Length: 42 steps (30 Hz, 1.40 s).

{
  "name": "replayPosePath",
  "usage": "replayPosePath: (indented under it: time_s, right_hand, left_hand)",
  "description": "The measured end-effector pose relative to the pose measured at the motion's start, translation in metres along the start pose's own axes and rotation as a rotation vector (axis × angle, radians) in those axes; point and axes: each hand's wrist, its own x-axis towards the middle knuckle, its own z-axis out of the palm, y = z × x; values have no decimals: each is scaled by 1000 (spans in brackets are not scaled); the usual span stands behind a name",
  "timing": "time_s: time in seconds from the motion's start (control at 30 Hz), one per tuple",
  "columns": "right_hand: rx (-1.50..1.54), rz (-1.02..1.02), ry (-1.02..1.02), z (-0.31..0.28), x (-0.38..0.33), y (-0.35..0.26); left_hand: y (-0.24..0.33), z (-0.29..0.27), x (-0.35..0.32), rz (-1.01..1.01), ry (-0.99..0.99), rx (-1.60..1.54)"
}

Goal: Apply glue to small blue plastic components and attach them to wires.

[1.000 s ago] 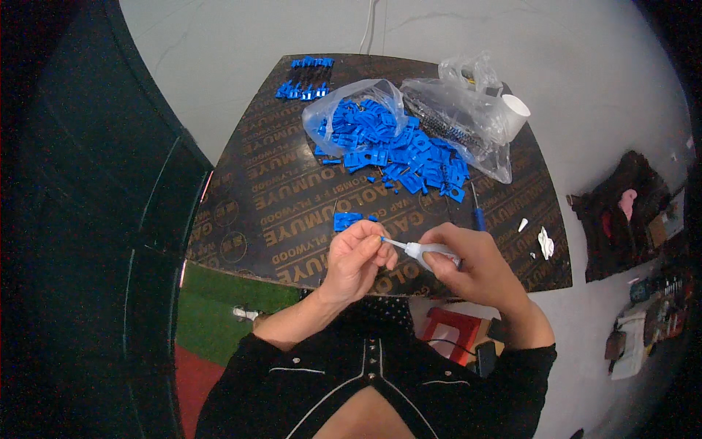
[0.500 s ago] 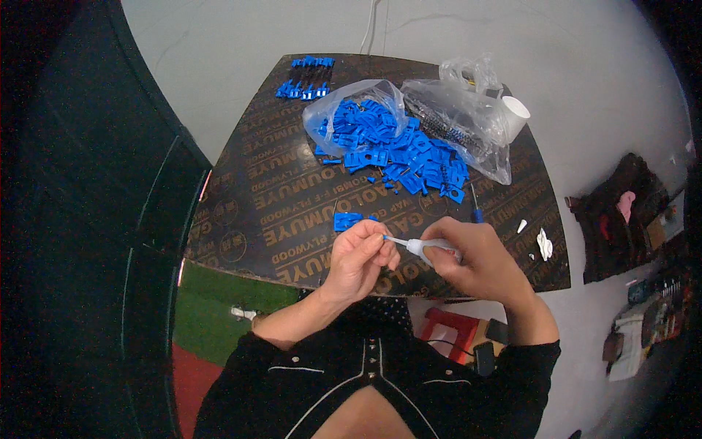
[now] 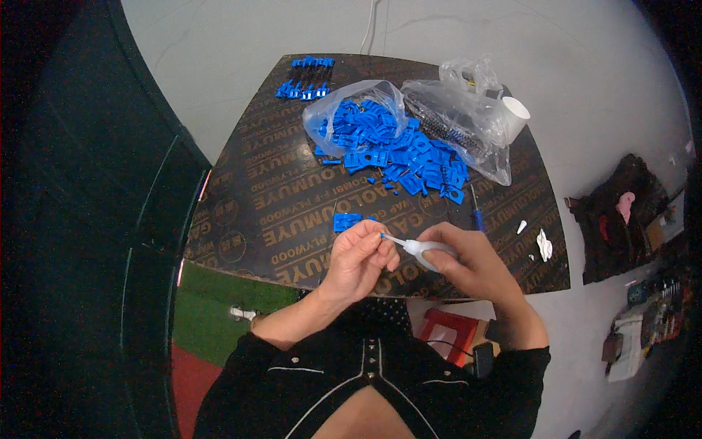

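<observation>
My right hand [image 3: 464,256] grips a white squeeze bottle [image 3: 424,251] with a long thin nozzle, tilted to the left. The nozzle tip reaches the fingertips of my left hand [image 3: 358,260], where a tiny blue piece [image 3: 383,235] shows between pinched thumb and finger; most of it is hidden. Just beyond my left fingers lies a flat blue plastic part [image 3: 346,222]. Farther back, a heap of blue plastic parts [image 3: 409,161] spills out of a clear plastic bag [image 3: 322,121].
On the dark plywood table [image 3: 256,168], rows of blue parts with black pieces [image 3: 306,79] stand far left. A second clear bag [image 3: 468,110] holds dark springy pieces beside a white cup [image 3: 516,110]. A blue-handled screwdriver [image 3: 478,218], white cap [image 3: 521,227] and crumpled tissue [image 3: 544,245] lie right.
My right hand and the bottle have shifted slightly left and tilted a little; more of the bottle's body shows now. My left hand stays nearly in place.
</observation>
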Motion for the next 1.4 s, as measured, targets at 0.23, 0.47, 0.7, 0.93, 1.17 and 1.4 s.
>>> replayPosePath:
  time_s: [0.23,0.47,0.7,0.93,1.17,1.4]
  right_hand:
    - [280,-6,72,15,-6,42]
    - [555,40,339,7,-10,71]
    - [310,64,815,-39,-6,131]
    - [-162,243,858,-62,-5,169]
    - [-352,270,822,-61,-2,178]
    - [-305,293,785,-58,-7,174]
  left_hand:
    - [0,0,2,-44,-47,-56]
    - [-2,1,3,-100,-43,-45]
    - [-2,-1,6,-131,-47,-66]
    - [1,9,8,-117,23,-9]
    - [6,2,7,-85,4,-40]
    - [10,1,8,-83,-13,-55]
